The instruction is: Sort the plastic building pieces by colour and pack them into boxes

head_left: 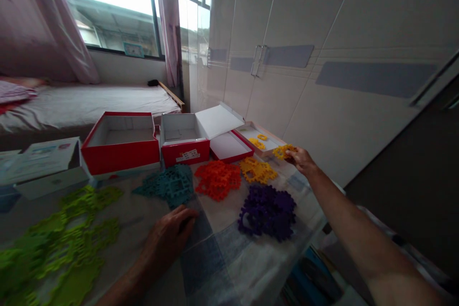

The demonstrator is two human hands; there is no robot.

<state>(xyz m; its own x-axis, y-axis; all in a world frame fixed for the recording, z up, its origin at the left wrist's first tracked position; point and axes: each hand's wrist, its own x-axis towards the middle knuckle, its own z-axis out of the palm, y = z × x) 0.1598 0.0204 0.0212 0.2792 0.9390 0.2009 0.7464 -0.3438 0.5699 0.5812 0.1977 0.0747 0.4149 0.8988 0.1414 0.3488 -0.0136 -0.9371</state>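
My right hand (301, 158) is stretched out to the far right, its fingers closed on a yellow toothed plastic piece (283, 151) at the near edge of a shallow tray (270, 148). Inside that tray lie small yellow pieces (256, 143). Loosely curled, my left hand (172, 229) rests on the table with nothing visible in it. Just beyond it is a pile of teal toothed pieces (175, 184). Farther right are piles of orange pieces (218, 179), yellow pieces (258, 170) and dark purple pieces (268, 211). Lime green pieces (75, 234) spread over the left side.
An open red box (122, 157) and a second red box (184, 152) with a raised white flap stand at the back. A shallow red lid (231, 146) sits beside them. At the left is a white carton (52, 165). Behind the table are a bed (103, 98) and wardrobe doors (283, 19).
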